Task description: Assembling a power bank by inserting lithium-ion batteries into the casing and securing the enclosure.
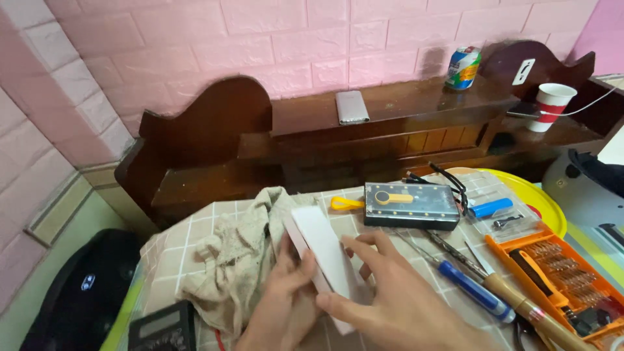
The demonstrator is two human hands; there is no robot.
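Observation:
A flat white rectangular slab (323, 252), phone-sized, is held tilted above the checked tablecloth (195, 224). My left hand (284, 304) grips its left long edge from below, thumb on the face. My right hand (390, 292) wraps the lower right side, fingers along the right edge and thumb at the bottom. A crumpled beige cloth (237, 260) lies just left of my left hand.
A black box (411, 205) with yellow tools lies behind. Screwdrivers (478, 286) and an orange bit tray (559, 276) lie right. A multimeter (162, 328) sits front left. On the wooden headboard shelf (403, 104) are a silver phone (351, 106), can (463, 67) and paper cup (550, 106).

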